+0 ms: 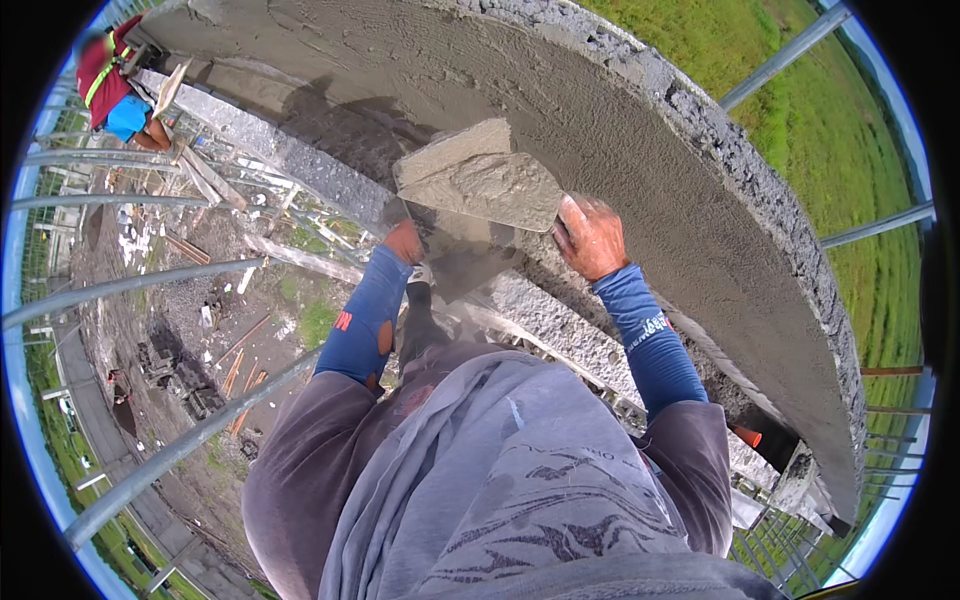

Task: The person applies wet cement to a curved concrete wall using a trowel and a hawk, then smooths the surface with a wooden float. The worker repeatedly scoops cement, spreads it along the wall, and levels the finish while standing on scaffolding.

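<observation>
A flat mortar board (480, 178) coated with wet grey mortar is held level in front of me, against the curved plastered wall (680, 170). My right hand (590, 237) grips the board's right end, fingers closed on it. My left hand (404, 243) is closed just below the board's left corner; what its fingers hold is partly hidden and I cannot make it out. Below the board, a trough along the wall's foot holds dark, rough mortar, partly in shadow.
Rough concrete beams (265, 135) run beside the wall. Metal poles (190, 450) stick out on both sides, above debris-strewn ground (220, 340) far below on the left. A co-worker (110, 85) crouches at the upper left. An orange object (746, 436) lies at lower right. Grass (840, 150) stretches beyond the wall.
</observation>
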### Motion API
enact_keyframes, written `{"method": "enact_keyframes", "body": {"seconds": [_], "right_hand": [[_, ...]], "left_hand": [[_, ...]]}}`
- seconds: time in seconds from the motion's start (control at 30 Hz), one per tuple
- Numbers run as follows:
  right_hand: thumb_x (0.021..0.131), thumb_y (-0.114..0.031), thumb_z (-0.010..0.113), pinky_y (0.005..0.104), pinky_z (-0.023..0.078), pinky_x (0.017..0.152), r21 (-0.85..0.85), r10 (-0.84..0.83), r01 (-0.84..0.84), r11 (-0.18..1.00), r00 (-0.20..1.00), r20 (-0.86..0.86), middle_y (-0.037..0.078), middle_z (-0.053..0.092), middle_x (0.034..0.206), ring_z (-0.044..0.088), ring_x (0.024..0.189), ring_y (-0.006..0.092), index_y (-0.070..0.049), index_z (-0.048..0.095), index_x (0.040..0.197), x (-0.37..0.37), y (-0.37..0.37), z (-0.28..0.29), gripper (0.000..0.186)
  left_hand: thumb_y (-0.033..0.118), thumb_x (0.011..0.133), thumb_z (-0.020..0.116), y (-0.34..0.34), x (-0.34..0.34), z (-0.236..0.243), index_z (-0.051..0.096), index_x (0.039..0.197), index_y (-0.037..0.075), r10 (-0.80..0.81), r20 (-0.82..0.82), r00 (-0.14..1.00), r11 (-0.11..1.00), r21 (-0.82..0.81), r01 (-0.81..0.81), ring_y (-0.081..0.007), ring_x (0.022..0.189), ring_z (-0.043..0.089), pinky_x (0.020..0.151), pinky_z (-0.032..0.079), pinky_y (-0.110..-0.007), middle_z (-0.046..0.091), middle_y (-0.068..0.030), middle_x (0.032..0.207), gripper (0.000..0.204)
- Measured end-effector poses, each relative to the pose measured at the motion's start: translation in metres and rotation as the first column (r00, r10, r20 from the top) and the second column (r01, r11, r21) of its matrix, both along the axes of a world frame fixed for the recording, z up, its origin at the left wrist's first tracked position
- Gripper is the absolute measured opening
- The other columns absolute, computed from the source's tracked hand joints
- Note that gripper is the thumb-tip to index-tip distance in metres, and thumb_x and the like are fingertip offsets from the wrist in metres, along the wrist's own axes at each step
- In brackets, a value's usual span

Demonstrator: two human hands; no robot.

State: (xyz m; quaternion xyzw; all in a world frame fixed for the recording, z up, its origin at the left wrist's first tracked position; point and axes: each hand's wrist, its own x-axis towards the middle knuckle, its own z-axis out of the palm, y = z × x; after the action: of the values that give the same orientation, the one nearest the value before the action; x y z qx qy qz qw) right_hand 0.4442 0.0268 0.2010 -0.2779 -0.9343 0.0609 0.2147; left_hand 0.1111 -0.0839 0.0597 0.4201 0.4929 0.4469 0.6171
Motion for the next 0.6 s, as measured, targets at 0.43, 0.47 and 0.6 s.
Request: {"method": "enact_keyframes", "body": {"seconds": [0.43, 0.47, 0.6], "right_hand": [[0.093, -0.027, 0.070, 0.0432, 0.052, 0.085, -0.658, -0.240, 0.239, 0.714, 0.967, 0.090, 0.024, 0.068, 0.105, 0.067, 0.095, 0.0392, 0.001, 0.057, 0.120, -0.004, -0.036, 0.022, 0.041], [0.093, -0.028, 0.071, 0.0441, 0.053, 0.084, -0.584, -0.211, 0.264, 0.768, 0.964, 0.159, 0.024, 0.069, 0.108, 0.068, 0.097, 0.0398, 0.000, 0.058, 0.121, 0.007, -0.038, 0.022, 0.042], [0.090, -0.031, 0.072, 0.0481, 0.056, 0.083, -0.336, -0.083, 0.216, 0.917, 0.926, 0.367, 0.023, 0.071, 0.111, 0.071, 0.099, 0.0407, -0.007, 0.061, 0.127, 0.037, -0.041, 0.015, 0.045]], "left_hand": [[0.013, 0.098, 0.063, 0.026, 0.044, 0.035, 0.057, 0.138, 0.000, 0.076, 0.311, 0.947, 0.994, 0.054, -0.097, -0.0253, 0.110, 0.066, 0.096, 0.055, -0.038, 0.066, -0.0132, 0.130, 0.042], [0.014, 0.099, 0.062, 0.027, 0.040, 0.031, 0.057, 0.138, 0.000, 0.076, 0.347, 0.935, 0.995, 0.036, -0.094, -0.0254, 0.110, 0.067, 0.096, 0.055, -0.038, 0.066, -0.0133, 0.130, 0.042], [0.014, 0.100, 0.061, 0.036, 0.018, 0.026, 0.057, 0.138, 0.000, 0.057, 0.527, 0.848, 0.998, -0.037, -0.045, -0.0258, 0.110, 0.067, 0.096, 0.056, -0.038, 0.066, -0.0136, 0.130, 0.041]]}}
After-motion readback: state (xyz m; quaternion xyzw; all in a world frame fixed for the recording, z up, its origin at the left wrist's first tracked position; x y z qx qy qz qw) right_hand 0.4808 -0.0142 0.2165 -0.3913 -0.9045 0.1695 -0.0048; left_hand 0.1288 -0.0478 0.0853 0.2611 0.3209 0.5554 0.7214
